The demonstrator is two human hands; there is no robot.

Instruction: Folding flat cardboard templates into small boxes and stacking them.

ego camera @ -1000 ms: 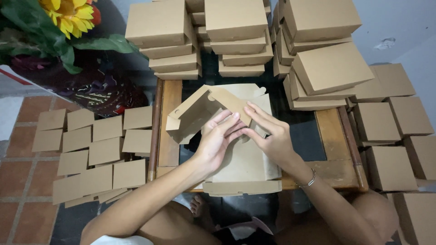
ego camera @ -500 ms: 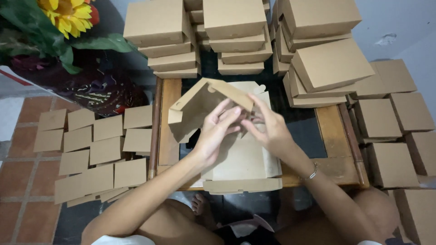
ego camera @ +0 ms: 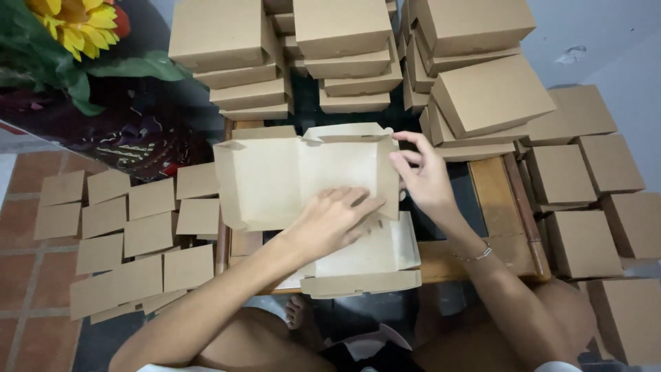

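While a half-folded brown cardboard box [ego camera: 303, 179] is being held upright over the small wooden desk [ego camera: 496, 200], its lower panel [ego camera: 365, 258] is lying flat on the desk top and reaching the near edge. The left hand [ego camera: 334, 220] is being pressed flat against the inner face of the raised panel, its fingers [ego camera: 361, 203] stretched out and close together, nothing being gripped. The right hand [ego camera: 427, 176] is being kept at the right edge of that panel, where the side flap is being pinched between thumb and narrow, curved fingers [ego camera: 406, 155]. A thin bracelet [ego camera: 475, 255] is being worn on the right wrist.

Behind the desk, finished plain brown boxes are being kept in three tall stacks: one at the left [ego camera: 234, 62], one in the middle [ego camera: 348, 55], one at the right [ego camera: 475, 76], whose uppermost boxes are being left tilted. More closed boxes [ego camera: 585, 200] are being kept in rows on the floor to the right, close against the desk's side. To the left, flat brown cardboard blanks [ego camera: 131, 227] are being laid out in overlapping rows on the red floor tiles [ego camera: 27, 275]. A yellow sunflower [ego camera: 79, 24] with green leaves is being shown at the upper left, above a dark patterned cloth [ego camera: 138, 145].

Little open room is being left around the desk; only a strip of dark desk top [ego camera: 471, 207] to the right of the box is being kept bare.
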